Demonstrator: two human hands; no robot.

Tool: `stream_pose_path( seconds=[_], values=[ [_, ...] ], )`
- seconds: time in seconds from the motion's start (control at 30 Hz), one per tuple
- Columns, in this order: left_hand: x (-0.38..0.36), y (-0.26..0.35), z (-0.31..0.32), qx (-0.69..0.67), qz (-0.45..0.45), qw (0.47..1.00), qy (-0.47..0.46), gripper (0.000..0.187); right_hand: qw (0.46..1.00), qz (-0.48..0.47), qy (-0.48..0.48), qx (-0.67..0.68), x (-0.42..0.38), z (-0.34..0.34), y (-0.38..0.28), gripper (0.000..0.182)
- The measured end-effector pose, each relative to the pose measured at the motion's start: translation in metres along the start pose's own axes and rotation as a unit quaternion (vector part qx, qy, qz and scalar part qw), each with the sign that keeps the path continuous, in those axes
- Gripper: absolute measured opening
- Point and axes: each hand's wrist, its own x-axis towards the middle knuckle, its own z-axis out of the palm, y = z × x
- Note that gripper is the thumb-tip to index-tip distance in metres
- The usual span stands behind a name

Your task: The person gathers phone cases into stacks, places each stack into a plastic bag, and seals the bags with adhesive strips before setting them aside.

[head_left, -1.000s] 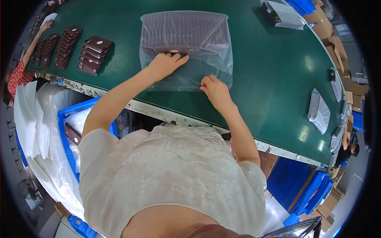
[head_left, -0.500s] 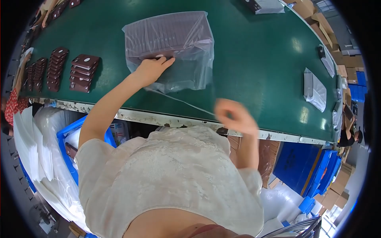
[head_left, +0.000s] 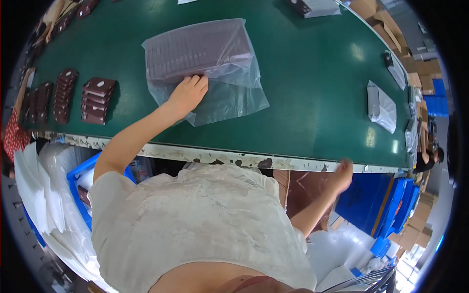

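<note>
A clear plastic bag (head_left: 229, 100) lies on the green table, its loose end toward me. Inside it is a row of thin dark brown pieces (head_left: 195, 49), packed side by side. My left hand (head_left: 189, 95) is at the near edge of that row, its bent fingers closed on the bag's film. Down at the table's front edge, off to the right, is my right hand (head_left: 342, 177). It looks curled, but motion smears its fingers and I cannot make out whether anything is in it.
Stacks of brown cases (head_left: 99, 100) stand on the left of the green table (head_left: 303, 97). Wrapped packs (head_left: 382, 107) lie at the right. Blue crates (head_left: 364, 200) are below the right edge, and a blue bin (head_left: 78, 183) below the left. Other people are at both sides.
My right hand has swung right and down, away from the bag. The thin pale strip between bag and hand no longer shows. My left hand stays at the bag, whose loose end has spread.
</note>
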Motion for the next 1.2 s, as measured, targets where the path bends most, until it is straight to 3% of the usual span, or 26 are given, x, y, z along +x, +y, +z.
stream_pose_path(
  seconds=[0.07,0.1,0.13,0.17,0.23,0.27,0.33,0.37,0.43,0.47,0.5,0.57,0.6,0.63,0.7,0.77,0.9,1.0,1.03,1.13,1.17,1.2],
  values=[
    [0.003,0.000,-0.004,-0.024,0.006,1.000,-0.008,0.032,0.990,-0.087,-0.114,0.012,0.013,0.051,-0.081,0.037],
    [0.005,0.002,-0.005,-0.054,0.009,0.998,-0.017,0.030,0.964,-0.220,-0.152,-0.012,0.015,0.057,-0.141,0.042],
    [0.001,0.002,0.000,-0.121,0.003,0.993,0.019,0.032,0.913,-0.375,-0.158,-0.028,0.021,0.077,-0.167,0.046],
    [0.001,0.001,-0.007,-0.142,0.002,0.990,-0.019,0.040,0.857,-0.478,-0.195,0.006,0.039,0.108,-0.174,0.047],
    [0.006,0.005,-0.021,-0.274,-0.046,0.959,-0.059,0.048,0.784,-0.558,-0.195,0.188,0.043,0.123,-0.209,0.040],
    [0.009,0.004,-0.028,-0.304,-0.029,0.951,-0.057,0.050,0.736,-0.633,-0.145,0.192,0.051,0.130,-0.214,0.027],
    [0.018,0.006,-0.043,-0.365,-0.030,0.928,-0.075,0.043,0.684,-0.668,-0.155,0.249,0.061,0.137,-0.221,0.010],
    [0.025,-0.001,-0.038,-0.363,-0.021,0.929,-0.069,0.043,0.688,-0.668,-0.148,0.242,0.065,0.150,-0.229,0.010],
    [0.027,-0.012,-0.030,-0.453,-0.024,0.887,-0.082,0.039,0.742,-0.428,-0.322,0.404,0.068,0.179,-0.238,0.006],
    [0.024,-0.013,-0.032,-0.499,-0.032,0.861,-0.093,0.037,0.731,-0.285,-0.404,0.470,0.067,0.186,-0.240,0.007],
    [0.023,-0.011,-0.033,-0.500,-0.045,0.860,-0.095,0.037,0.735,-0.232,-0.390,0.504,0.069,0.192,-0.239,0.009],
    [0.024,-0.012,-0.052,-0.606,-0.153,0.771,-0.123,0.034,0.707,-0.143,-0.367,0.587,0.070,0.209,-0.249,0.011],
    [0.017,-0.012,-0.057,-0.605,-0.171,0.770,-0.111,0.034,0.678,-0.104,-0.357,0.634,0.068,0.217,-0.253,0.010],
    [0.011,-0.014,-0.061,-0.600,-0.194,0.770,-0.097,0.035,0.691,-0.073,-0.347,0.630,0.068,0.224,-0.254,0.010],
    [-0.010,-0.016,-0.078,-0.577,-0.226,0.781,-0.080,0.036,0.719,-0.058,-0.325,0.612,0.071,0.220,-0.258,0.020],
    [-0.033,-0.017,-0.088,-0.535,-0.187,0.824,-0.018,0.038,0.705,-0.014,-0.318,0.634,0.073,0.223,-0.259,0.019],
    [-0.045,0.005,-0.104,-0.526,-0.219,0.821,0.034,0.039,0.709,-0.020,-0.313,0.632,0.078,0.227,-0.255,0.021],
    [-0.029,0.022,-0.100,-0.370,-0.264,0.882,0.124,0.027,0.712,-0.036,-0.313,0.627,0.081,0.233,-0.251,0.022],
    [-0.031,0.020,-0.094,-0.369,-0.269,0.881,0.125,0.027,0.716,-0.043,-0.302,0.628,0.081,0.233,-0.252,0.023],
    [-0.030,0.013,-0.054,-0.501,-0.351,0.762,0.210,0.011,0.733,-0.036,-0.296,0.612,0.077,0.228,-0.257,0.027],
    [-0.024,0.004,-0.041,-0.501,-0.348,0.763,0.214,0.011,0.741,-0.033,-0.289,0.605,0.080,0.227,-0.259,0.030],
    [-0.017,-0.008,-0.030,-0.545,-0.400,0.682,0.278,0.013,0.742,-0.037,-0.286,0.605,0.084,0.228,-0.261,0.030]
  ],
)
